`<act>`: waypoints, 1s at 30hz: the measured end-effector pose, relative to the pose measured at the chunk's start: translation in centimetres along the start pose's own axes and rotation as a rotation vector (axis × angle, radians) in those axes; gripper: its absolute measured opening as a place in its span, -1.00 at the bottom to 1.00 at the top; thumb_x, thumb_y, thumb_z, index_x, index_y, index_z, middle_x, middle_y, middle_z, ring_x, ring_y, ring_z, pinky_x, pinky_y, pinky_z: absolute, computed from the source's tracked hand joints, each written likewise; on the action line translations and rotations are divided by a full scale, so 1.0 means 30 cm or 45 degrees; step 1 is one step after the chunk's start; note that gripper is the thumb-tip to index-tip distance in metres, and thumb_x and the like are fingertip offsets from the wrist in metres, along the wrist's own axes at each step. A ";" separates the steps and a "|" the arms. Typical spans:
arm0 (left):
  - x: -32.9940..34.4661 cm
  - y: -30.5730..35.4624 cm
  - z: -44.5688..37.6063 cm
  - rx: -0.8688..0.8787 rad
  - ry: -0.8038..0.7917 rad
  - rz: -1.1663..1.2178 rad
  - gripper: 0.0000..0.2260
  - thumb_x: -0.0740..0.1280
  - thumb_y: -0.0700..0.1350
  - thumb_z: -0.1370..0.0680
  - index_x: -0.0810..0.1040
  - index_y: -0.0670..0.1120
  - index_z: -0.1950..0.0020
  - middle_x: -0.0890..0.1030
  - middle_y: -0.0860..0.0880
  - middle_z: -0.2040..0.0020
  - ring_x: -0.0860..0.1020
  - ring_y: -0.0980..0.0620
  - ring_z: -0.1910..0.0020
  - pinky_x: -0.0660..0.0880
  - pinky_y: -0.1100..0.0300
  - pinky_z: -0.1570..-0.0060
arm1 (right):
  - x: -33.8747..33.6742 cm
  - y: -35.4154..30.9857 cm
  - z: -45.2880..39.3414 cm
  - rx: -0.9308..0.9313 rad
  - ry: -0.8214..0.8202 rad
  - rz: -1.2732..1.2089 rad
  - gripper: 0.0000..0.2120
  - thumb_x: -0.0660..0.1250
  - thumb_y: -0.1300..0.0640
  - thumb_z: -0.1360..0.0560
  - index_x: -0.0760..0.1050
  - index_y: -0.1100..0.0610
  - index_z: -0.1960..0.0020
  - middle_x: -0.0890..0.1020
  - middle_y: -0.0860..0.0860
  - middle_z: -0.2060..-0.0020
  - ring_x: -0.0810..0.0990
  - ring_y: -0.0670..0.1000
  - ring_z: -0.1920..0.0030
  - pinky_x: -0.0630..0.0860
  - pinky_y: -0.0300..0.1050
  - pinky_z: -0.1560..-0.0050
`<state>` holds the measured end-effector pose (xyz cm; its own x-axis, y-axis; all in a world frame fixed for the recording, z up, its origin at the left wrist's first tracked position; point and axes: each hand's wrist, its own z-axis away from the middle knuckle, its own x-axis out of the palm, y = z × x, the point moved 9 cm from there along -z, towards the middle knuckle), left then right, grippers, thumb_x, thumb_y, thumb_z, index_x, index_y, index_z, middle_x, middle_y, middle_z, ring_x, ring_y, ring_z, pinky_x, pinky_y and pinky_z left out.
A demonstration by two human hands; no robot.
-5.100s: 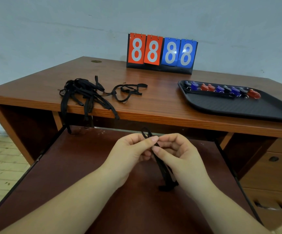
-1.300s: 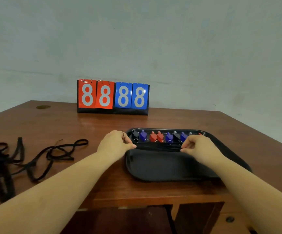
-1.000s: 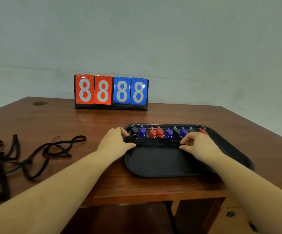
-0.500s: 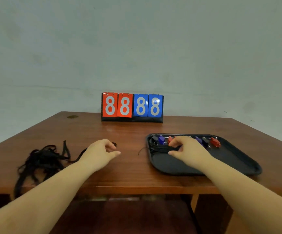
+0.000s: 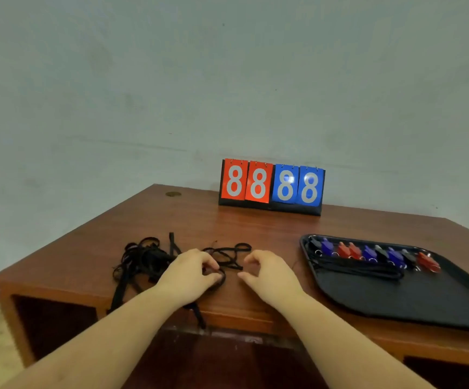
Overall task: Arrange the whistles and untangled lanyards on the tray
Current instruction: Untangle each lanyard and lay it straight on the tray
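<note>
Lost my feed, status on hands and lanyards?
Left hand pinching a loose lanyard, right hand open beside it. Tangled pile waiting. Tray path clear.

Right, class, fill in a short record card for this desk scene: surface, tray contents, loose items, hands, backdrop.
surface: wooden desk
tray: black tray, right side, row of whistles along far edge, straightened lanyards beside them
loose items: tangled lanyards, left
left hand: pinching a strap
right hand: open, empty
backdrop: scoreboard reading 8888
</note>
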<state>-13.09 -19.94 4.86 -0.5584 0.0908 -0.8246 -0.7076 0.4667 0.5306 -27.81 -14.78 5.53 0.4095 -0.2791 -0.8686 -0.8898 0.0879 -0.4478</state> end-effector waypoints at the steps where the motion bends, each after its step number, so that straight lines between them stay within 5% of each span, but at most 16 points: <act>1: 0.005 0.000 -0.008 0.001 0.015 0.015 -0.83 0.34 0.07 -0.51 0.56 0.08 -0.06 0.49 0.07 -0.15 0.48 0.05 -0.16 0.43 0.16 -0.18 | 0.013 0.000 -0.021 0.036 0.007 0.010 -0.67 0.35 -0.09 -0.46 0.49 -0.01 -0.18 0.53 -0.04 -0.16 0.53 -0.02 -0.13 0.47 -0.14 -0.13; 8: -0.039 0.008 -0.078 0.067 0.156 0.170 -0.72 0.29 -0.02 -0.51 0.46 0.11 -0.21 0.47 0.12 -0.18 0.42 0.09 -0.25 0.38 0.13 -0.27 | 0.035 -0.001 -0.100 0.071 0.011 0.041 -0.91 0.29 -0.02 -0.52 0.45 -0.02 0.11 0.53 -0.02 0.02 0.52 0.01 0.04 0.43 -0.14 0.10; 14: 0.049 0.123 -0.114 0.252 -0.078 0.149 -0.52 0.32 0.04 -0.52 0.27 0.16 -0.41 0.40 0.12 -0.38 0.34 0.11 -0.37 0.28 0.12 -0.36 | -0.060 0.013 -0.071 0.069 0.086 -0.352 -0.91 0.34 0.08 -0.50 0.49 -0.04 0.18 0.60 -0.06 0.21 0.60 -0.06 0.24 0.56 -0.19 0.19; 22: 0.029 0.237 -0.072 0.253 -0.123 0.364 -0.89 0.20 -0.02 -0.60 0.51 0.10 -0.05 0.54 0.17 0.14 0.49 0.22 0.14 0.38 0.32 0.15 | -0.296 0.065 0.020 0.041 0.157 -0.090 -0.86 0.28 0.11 -0.54 0.57 -0.03 -0.05 0.55 -0.18 0.12 0.49 -0.20 0.16 0.34 -0.42 0.24; 30: 0.005 0.248 -0.011 0.260 -0.125 0.261 -0.86 0.15 -0.03 -0.62 0.50 0.08 0.01 0.53 0.16 0.13 0.48 0.23 0.13 0.34 0.40 0.19 | -0.389 0.253 0.144 0.238 0.141 0.031 -0.87 0.28 0.13 -0.54 0.52 -0.01 -0.07 0.62 -0.02 -0.08 0.55 -0.10 0.02 0.42 -0.26 -0.03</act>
<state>-18.59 -16.74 8.74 -0.6293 0.2813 -0.7245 -0.4771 0.5961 0.6458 -38.46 -6.74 11.35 0.3542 -0.3771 -0.8558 -0.8423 0.2690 -0.4672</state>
